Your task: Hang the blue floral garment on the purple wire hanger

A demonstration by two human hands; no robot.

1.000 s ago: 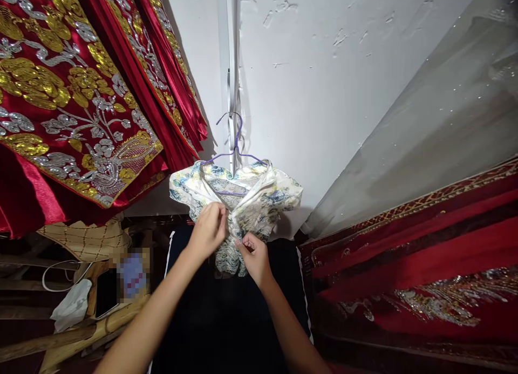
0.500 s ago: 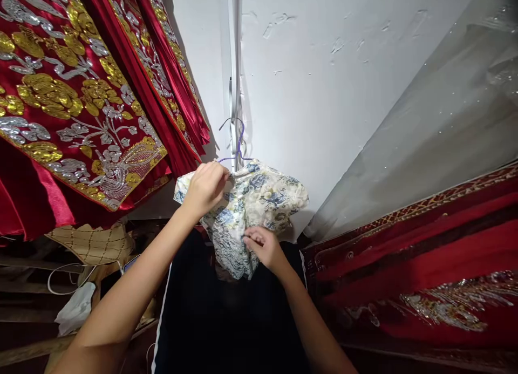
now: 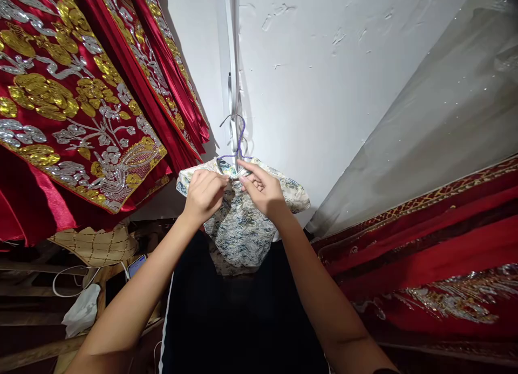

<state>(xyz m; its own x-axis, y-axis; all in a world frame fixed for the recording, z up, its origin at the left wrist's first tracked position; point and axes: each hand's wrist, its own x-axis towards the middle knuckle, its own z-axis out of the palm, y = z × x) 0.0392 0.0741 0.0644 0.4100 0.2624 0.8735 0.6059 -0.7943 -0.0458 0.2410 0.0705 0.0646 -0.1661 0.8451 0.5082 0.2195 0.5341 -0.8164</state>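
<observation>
A small floral shirt in white, blue and yellow hangs on a purple hanger in front of the wall. My left hand pinches the shirt's neckline, left of the collar's middle. Just right of it, my right hand is at the collar, its index finger extended and its thumb beneath, with the collar edge between them. The fingertips of both hands nearly meet below the hanger's neck.
Red cloths with gold and silver sequins hang at the left. A grey translucent sheet and red embroidered fabric are at the right. Lower left are a phone, a white cable and a white plastic bag.
My right hand has moved up from the shirt's lower front to the collar, beside my left hand. The shirt front now hangs wider, and the phone shows more.
</observation>
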